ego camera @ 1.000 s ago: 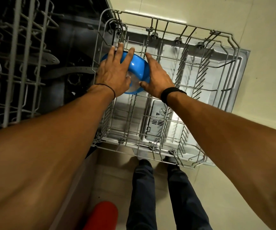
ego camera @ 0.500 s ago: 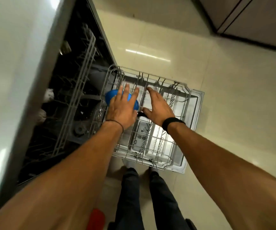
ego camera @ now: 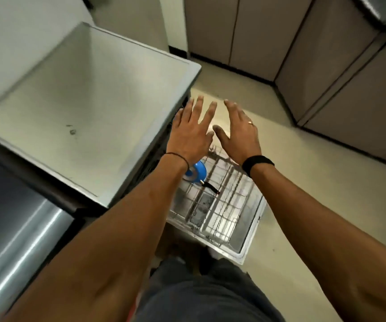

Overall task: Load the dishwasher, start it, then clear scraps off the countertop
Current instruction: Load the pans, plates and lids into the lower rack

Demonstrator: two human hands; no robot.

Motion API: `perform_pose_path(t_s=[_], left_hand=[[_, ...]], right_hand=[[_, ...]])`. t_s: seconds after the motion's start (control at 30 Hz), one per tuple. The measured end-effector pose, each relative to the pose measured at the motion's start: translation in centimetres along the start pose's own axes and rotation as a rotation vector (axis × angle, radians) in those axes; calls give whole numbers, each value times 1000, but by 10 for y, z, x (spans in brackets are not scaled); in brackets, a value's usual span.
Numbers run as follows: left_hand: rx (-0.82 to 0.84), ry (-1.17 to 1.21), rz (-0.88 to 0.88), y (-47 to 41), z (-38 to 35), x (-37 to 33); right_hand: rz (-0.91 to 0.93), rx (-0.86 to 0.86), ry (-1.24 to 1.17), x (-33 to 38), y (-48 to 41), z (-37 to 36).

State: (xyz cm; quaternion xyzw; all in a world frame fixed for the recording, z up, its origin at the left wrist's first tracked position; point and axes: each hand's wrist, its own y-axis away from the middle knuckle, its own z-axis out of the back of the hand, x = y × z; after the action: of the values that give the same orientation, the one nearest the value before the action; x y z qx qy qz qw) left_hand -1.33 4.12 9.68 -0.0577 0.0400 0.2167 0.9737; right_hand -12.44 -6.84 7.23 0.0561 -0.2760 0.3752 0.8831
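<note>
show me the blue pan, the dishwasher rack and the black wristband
blue pan point(ego camera: 197, 171): head view, its blue side wall
dishwasher rack point(ego camera: 219, 205): head view, bare wire grid right of the pan
black wristband point(ego camera: 258, 164): head view, middle of the band

This was a kitchen: a wire dishwasher rack point(ego camera: 224, 201) stood pulled out over a pale floor point(ego camera: 315, 187), beside a steel countertop point(ego camera: 82, 101), with plain cabinet doors point(ego camera: 326, 54) beyond.

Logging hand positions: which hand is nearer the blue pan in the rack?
Left. The left hand, open, has its wrist right over the blue pan in view; the right hand, also open, sits off to the pan's right.
</note>
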Motion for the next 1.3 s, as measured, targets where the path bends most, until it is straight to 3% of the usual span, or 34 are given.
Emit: perform_pose_path(t_s=[0.27, 0.77, 1.3], left_hand=[[-202, -45, 183, 67, 75, 76], [-385, -172, 779, 394, 143, 228], [-397, -298, 1402, 671, 134, 256]], right_hand=[[282, -9, -51, 113, 1, 4], [868, 204, -209, 389, 164, -110], [1354, 598, -264, 560, 356, -220]])
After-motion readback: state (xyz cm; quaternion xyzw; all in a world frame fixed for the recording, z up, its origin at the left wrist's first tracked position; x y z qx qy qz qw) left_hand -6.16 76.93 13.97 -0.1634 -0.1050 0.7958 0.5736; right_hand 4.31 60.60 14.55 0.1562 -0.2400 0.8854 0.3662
